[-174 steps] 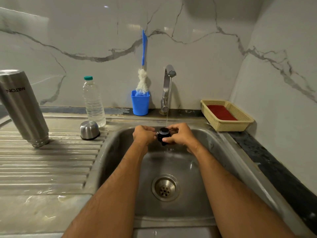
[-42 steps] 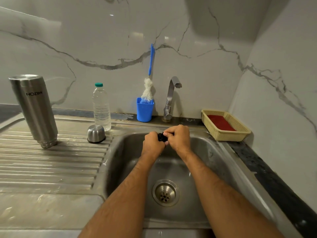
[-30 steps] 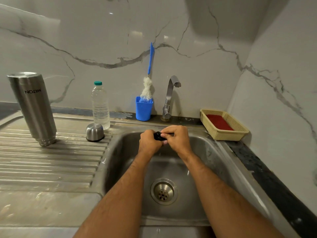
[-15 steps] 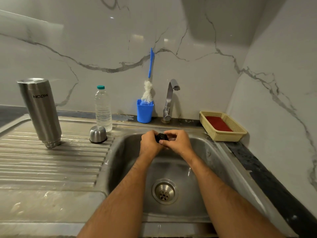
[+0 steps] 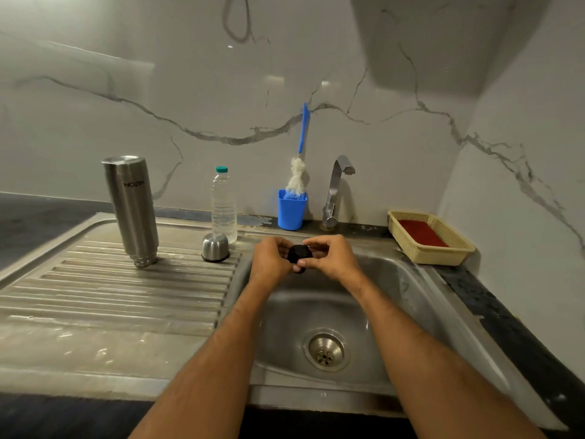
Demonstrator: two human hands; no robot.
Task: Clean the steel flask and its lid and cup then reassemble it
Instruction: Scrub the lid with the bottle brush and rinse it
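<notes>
Both hands hold the small black flask lid [image 5: 299, 252] above the back of the sink basin [image 5: 395, 299]. My left hand [image 5: 271, 258] grips it from the left, and my right hand [image 5: 330, 256] pinches it from the right with thumb and fingers. The steel flask [image 5: 131, 210] stands upside down on the ribbed drainboard [image 5: 110, 293] at the left. Its steel cup [image 5: 215, 247] sits mouth-down near the basin's left rim. The tap [image 5: 337, 190] shows no water running.
A clear plastic water bottle [image 5: 224, 205] stands behind the cup. A blue holder [image 5: 291, 209] with a bottle brush [image 5: 297, 175] sits left of the tap. A yellow basket [image 5: 456, 248] with a red pad is at the right. The drain [image 5: 326, 351] lies below my hands.
The water stream seen earliest has stopped. My hands keep hold of the lid and have turned it, so more of its black top shows between them. The view has tilted slightly.
</notes>
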